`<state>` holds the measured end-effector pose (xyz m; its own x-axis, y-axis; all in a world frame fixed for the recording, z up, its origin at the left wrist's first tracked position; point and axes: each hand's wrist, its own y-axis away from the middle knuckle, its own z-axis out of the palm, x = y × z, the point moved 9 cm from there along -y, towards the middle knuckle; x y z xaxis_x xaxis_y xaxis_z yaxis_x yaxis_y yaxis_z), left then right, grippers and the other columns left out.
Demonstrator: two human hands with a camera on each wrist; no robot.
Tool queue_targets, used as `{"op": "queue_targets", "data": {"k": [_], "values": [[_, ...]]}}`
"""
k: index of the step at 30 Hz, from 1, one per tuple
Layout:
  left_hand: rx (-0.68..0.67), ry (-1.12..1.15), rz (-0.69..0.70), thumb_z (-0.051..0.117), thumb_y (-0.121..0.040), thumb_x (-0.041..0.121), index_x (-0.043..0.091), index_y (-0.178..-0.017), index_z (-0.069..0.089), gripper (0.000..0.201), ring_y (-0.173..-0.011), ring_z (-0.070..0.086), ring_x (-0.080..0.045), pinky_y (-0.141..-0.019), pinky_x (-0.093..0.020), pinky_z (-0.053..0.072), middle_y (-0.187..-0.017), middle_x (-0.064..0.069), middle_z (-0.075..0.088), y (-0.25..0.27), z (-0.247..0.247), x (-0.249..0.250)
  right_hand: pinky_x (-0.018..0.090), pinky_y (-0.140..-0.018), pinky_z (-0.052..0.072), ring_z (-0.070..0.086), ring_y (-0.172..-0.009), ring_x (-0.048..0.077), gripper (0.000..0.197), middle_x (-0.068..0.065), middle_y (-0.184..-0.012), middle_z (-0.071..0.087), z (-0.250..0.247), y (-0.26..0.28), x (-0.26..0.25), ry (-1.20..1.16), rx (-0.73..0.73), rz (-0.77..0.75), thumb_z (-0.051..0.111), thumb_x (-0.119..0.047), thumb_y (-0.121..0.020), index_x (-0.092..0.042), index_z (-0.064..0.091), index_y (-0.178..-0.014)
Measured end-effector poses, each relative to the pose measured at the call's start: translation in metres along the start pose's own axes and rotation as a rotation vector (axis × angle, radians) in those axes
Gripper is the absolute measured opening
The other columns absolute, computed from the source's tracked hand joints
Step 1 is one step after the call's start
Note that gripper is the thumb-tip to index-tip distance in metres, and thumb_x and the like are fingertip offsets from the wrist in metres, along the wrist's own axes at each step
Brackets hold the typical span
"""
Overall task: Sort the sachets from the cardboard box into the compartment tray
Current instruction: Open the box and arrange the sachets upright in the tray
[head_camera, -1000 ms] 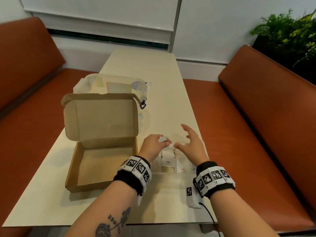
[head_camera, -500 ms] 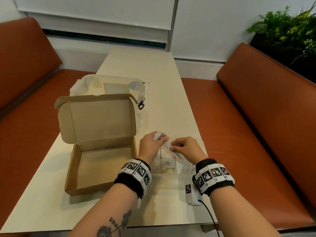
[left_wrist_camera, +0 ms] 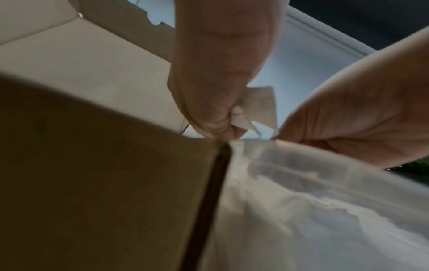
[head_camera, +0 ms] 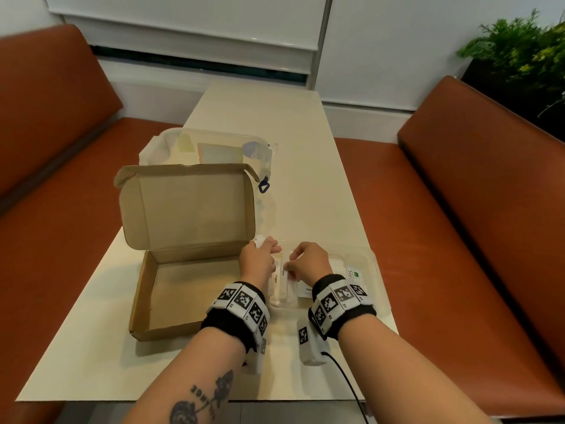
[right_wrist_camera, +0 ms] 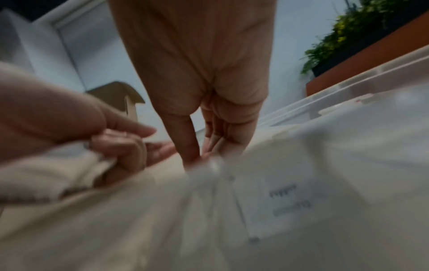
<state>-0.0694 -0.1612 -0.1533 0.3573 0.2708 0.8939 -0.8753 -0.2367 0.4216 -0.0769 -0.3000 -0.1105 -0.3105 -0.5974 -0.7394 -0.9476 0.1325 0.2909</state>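
Note:
The open cardboard box (head_camera: 189, 270) stands on the left of the table, and its floor looks bare. Right beside it lies the clear compartment tray (head_camera: 371, 264) with white sachets (head_camera: 354, 275) in its slots. My left hand (head_camera: 266, 244) hovers at the tray's far left corner and grips a small bunch of white sachets (left_wrist_camera: 257, 108). My right hand (head_camera: 289, 266) points its fingers (right_wrist_camera: 190, 146) down into a middle compartment and pinches a sachet (head_camera: 285, 275) there. A printed sachet (right_wrist_camera: 290, 199) lies flat in the slot to the right.
A clear plastic bag (head_camera: 214, 148) with papers lies behind the box lid. Orange benches (head_camera: 458, 240) flank the narrow table (head_camera: 290, 148). A plant (head_camera: 519, 50) stands at the far right. A black cable (head_camera: 345, 381) hangs from my right wrist.
My right hand closed on a sachet from the left hand's bunch and came down with it into the tray. The left hand shifted a little left toward the box.

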Motion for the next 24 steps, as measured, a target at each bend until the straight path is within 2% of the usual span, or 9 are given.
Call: {"op": "queue_targets", "data": {"k": [3,6,8,11,15,17,19,21,24], "values": [[-0.008,-0.004,-0.007,0.055,-0.093,0.018,0.0,-0.098,0.06,0.019,-0.031,0.029,-0.005,-0.036,-0.018,0.029,-0.087,-0.008,0.068,0.0,0.0,0.0,0.041,-0.075,0.057,0.068,-0.079,0.03,0.024,0.019,-0.087,0.069,0.006,0.002,-0.006,0.128,0.015,-0.047,0.063,0.003,-0.073,-0.015,0.047,-0.071],[-0.016,-0.013,-0.012,0.055,-0.092,0.018,-0.001,-0.101,0.059,0.021,-0.032,0.031,-0.005,-0.035,-0.018,0.029,-0.089,-0.008,0.069,0.001,-0.001,0.001,0.041,-0.073,0.057,0.069,-0.074,0.03,0.02,0.018,-0.086,0.068,0.008,0.003,-0.009,0.143,-0.006,-0.084,0.066,0.003,-0.075,-0.009,0.055,-0.086],[-0.022,-0.013,-0.019,0.055,-0.092,0.018,-0.002,-0.103,0.059,0.023,-0.032,0.031,-0.005,-0.036,-0.018,0.029,-0.089,-0.007,0.069,0.002,-0.001,0.001,0.041,-0.076,0.057,0.067,-0.073,0.029,0.028,0.013,-0.085,0.064,0.009,0.002,-0.007,0.135,-0.037,-0.095,0.069,0.005,-0.074,-0.006,0.061,-0.098],[-0.029,-0.015,-0.014,0.054,-0.093,0.019,-0.001,-0.104,0.06,0.024,-0.034,0.032,-0.005,-0.036,-0.017,0.03,-0.09,-0.007,0.068,0.004,0.0,0.002,0.036,-0.082,0.055,0.063,-0.076,0.022,0.039,0.008,-0.09,0.061,0.014,0.003,-0.002,0.217,-0.093,-0.107,0.074,0.002,-0.072,-0.01,0.065,-0.108],[-0.03,-0.019,-0.007,0.052,-0.096,0.022,0.0,-0.102,0.06,0.024,-0.043,0.032,-0.009,-0.037,-0.016,0.031,-0.095,-0.01,0.068,0.007,0.001,0.004,0.022,-0.076,0.044,0.056,-0.084,0.016,0.044,0.009,-0.107,0.065,0.013,0.005,0.002,0.264,-0.101,-0.127,0.078,-0.007,-0.072,-0.015,0.066,-0.114],[-0.045,-0.009,-0.009,0.049,-0.098,0.024,0.0,-0.099,0.059,0.026,-0.043,0.031,-0.01,-0.037,-0.016,0.031,-0.095,-0.011,0.067,0.009,0.003,0.005,0.02,-0.075,0.039,0.052,-0.081,0.012,0.042,0.008,-0.104,0.066,0.011,0.006,0.001,0.262,-0.097,-0.158,0.078,-0.011,-0.073,-0.014,0.066,-0.114],[-0.075,0.006,0.014,0.044,-0.101,0.024,0.001,-0.099,0.059,0.028,-0.043,0.034,-0.008,-0.04,-0.017,0.033,-0.099,-0.013,0.065,0.012,0.007,0.008,0.022,-0.074,0.043,0.053,-0.076,0.011,0.031,0.003,-0.088,0.063,0.004,0.01,-0.005,0.167,-0.042,-0.198,0.074,-0.016,-0.078,-0.013,0.069,-0.109],[-0.095,0.042,0.061,0.04,-0.102,0.023,-0.001,-0.107,0.06,0.032,-0.054,0.045,-0.01,-0.048,-0.017,0.042,-0.107,-0.015,0.064,0.017,0.011,0.013,0.029,-0.074,0.051,0.055,-0.067,0.012,0.017,0.002,-0.077,0.063,-0.006,0.014,-0.009,-0.022,0.012,-0.201,0.067,-0.022,-0.086,-0.011,0.071,-0.098],[-0.157,0.201,0.061,0.037,-0.103,0.024,-0.003,-0.121,0.056,0.037,-0.095,0.061,-0.019,-0.076,-0.022,0.052,-0.121,-0.016,0.06,0.025,0.019,0.018,0.028,-0.068,0.051,0.059,-0.065,0.012,0.023,0.001,-0.074,0.067,-0.007,0.019,-0.012,-0.207,-0.053,-0.159,0.057,-0.027,-0.092,-0.007,0.069,-0.095]]}}
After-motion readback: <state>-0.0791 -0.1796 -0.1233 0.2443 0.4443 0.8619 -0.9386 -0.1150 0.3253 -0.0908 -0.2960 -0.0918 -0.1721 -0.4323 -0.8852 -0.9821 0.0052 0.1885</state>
